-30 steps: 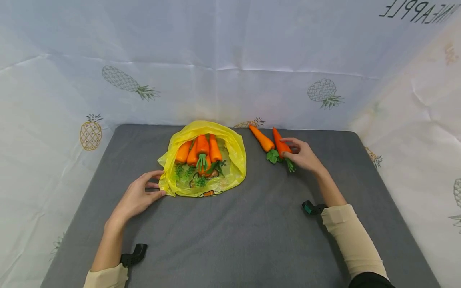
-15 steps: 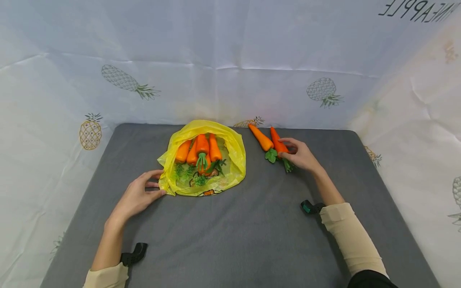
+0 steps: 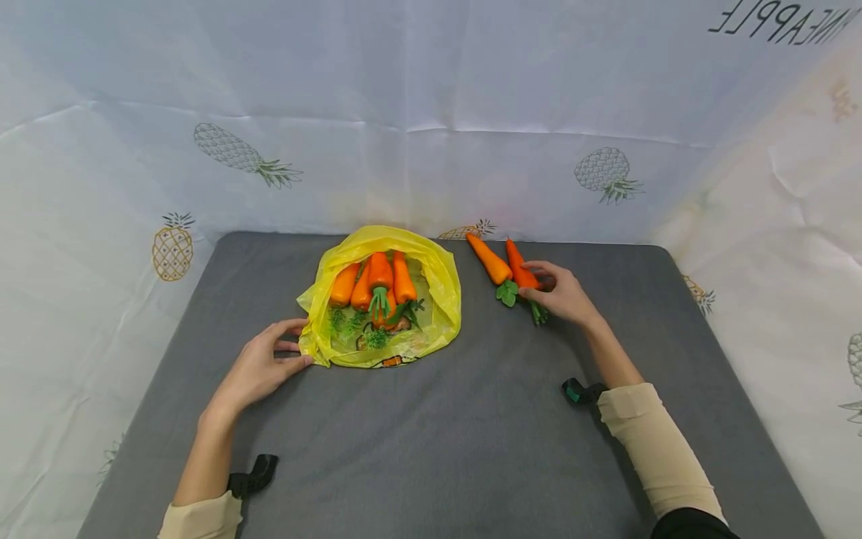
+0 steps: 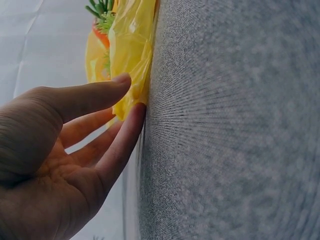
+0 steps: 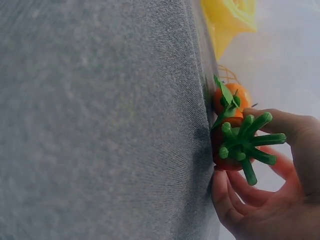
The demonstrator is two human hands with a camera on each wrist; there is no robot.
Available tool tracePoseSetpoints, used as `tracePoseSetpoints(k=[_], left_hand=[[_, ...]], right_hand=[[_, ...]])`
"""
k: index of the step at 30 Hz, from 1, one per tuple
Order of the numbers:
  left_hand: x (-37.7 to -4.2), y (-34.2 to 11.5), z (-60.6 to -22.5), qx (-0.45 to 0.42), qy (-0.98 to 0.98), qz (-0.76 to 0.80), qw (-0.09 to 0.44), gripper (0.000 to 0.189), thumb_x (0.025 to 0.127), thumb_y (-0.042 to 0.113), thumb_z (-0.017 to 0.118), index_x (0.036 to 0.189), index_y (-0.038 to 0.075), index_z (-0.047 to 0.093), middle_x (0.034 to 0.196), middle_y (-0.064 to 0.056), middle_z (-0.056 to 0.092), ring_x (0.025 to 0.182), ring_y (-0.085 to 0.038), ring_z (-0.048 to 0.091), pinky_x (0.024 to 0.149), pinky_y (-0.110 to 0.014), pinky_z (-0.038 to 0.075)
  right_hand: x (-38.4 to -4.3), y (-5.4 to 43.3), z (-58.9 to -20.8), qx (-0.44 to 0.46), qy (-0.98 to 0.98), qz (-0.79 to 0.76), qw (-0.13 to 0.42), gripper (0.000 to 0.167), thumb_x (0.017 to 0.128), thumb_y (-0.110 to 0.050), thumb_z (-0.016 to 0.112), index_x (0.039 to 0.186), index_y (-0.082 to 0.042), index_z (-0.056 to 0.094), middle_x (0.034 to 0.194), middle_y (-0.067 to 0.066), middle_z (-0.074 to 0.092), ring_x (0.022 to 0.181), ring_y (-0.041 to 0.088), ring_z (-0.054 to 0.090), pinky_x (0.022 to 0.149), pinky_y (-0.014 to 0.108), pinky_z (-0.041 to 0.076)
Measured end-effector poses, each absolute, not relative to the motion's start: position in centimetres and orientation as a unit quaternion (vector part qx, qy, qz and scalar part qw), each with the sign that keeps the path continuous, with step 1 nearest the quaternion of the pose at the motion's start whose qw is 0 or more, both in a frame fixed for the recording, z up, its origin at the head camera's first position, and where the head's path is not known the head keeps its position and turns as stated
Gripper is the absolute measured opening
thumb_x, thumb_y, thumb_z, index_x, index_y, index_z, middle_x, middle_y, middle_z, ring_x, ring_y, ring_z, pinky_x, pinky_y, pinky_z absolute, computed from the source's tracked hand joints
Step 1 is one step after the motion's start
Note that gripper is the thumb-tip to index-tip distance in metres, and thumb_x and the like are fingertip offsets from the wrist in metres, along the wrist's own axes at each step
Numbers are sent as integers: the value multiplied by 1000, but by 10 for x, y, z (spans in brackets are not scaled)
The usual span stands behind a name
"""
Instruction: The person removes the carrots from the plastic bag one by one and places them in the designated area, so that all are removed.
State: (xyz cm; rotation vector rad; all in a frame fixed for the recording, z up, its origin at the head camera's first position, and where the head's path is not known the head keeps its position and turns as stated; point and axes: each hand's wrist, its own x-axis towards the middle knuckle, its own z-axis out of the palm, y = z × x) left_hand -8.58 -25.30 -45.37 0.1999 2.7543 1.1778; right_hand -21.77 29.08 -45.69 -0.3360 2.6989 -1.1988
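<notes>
Held carrot: the carrot [image 3: 518,266] in hand is at the back of the table, right of centre, tip toward the back edge, green stalks [image 5: 241,148] toward the person. I see its side against the grey cloth; can't tell if there's any gap under it.
Right grip: right hand [image 3: 563,295] clamped on that carrot near the stalk end, thumb on one side, fingers on the other.
Second carrot: the other loose carrot [image 3: 490,260] lies just left of the held one, tip slanting left to the back edge, leaves [image 3: 507,293] close beside the held one's stalk end.
Bag: yellow bag [image 3: 442,288] lies left of both, mouth toward my head view, rim spread wide.
Left grip: left hand [image 3: 257,368] pinches the bag's near left corner, thumb and fingertips curled at the film.
Bag contents: I get several bagged carrots [image 3: 380,271], bunched, with feathery greens [image 3: 375,339] at the front.
Table: grey cloth [image 3: 431,449] under everything.
Arms: beige sleeves [image 3: 663,453], black mount at each wrist [image 3: 252,477].
Backdrop: pale sheet [image 3: 417,67], pineapple prints, mirrored lettering upper right.
</notes>
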Motion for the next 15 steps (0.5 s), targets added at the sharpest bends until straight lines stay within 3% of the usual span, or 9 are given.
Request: tracePoseSetpoints(k=[5, 15], left_hand=[[-87, -253, -454, 70, 915, 391, 68, 65, 97, 11, 82, 156, 3, 55, 145, -26, 62, 118, -41, 74, 89, -37, 65], [-86, -252, -453, 68, 915, 392, 68, 65, 97, 10, 81, 156, 2, 55, 145, -27, 61, 118, -42, 74, 92, -51, 65]], right_hand=[[-217, 293, -455, -112, 905, -402, 77, 57, 105, -23, 74, 156, -6, 55, 156, 31, 55, 136, 53, 60, 113, 70, 50], [-214, 296, -441, -99, 902, -416, 57, 54, 106, -19, 73, 155, -5, 56, 151, 30, 60, 134, 51, 62, 112, 68, 52]])
